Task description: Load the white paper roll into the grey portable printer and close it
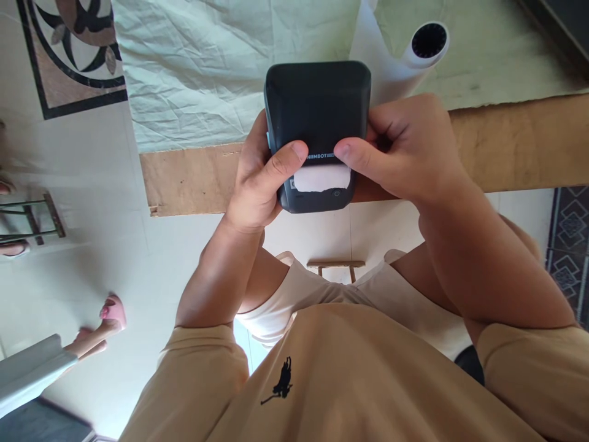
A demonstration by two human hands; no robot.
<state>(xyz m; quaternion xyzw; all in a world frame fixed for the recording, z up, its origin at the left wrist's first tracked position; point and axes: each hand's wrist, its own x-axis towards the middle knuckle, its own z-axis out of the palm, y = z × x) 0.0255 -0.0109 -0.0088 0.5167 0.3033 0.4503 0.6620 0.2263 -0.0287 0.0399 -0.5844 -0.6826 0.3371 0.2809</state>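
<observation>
A dark handheld label printer point(317, 110) marked NIIMBOT is held up over the table's front edge. White label paper point(322, 178) sticks out of its slot on the near side, with a ragged lower edge. My left hand point(262, 178) wraps round the printer's left side, thumb on top beside the lettering. On the other side, my right hand point(409, 144) grips the printer's right edge, its thumb tip resting by the right end of the lettering. The fingers under the printer are hidden.
Just beyond my right hand lies a roll of white sheet material point(416, 61), partly unrolled on the pale green cloth point(207, 67). The table's bare wooden edge point(515, 144) runs across in front of me. A dark object point(559, 31) fills the far right corner. At left, another person's foot in a pink slipper point(114, 312) shows.
</observation>
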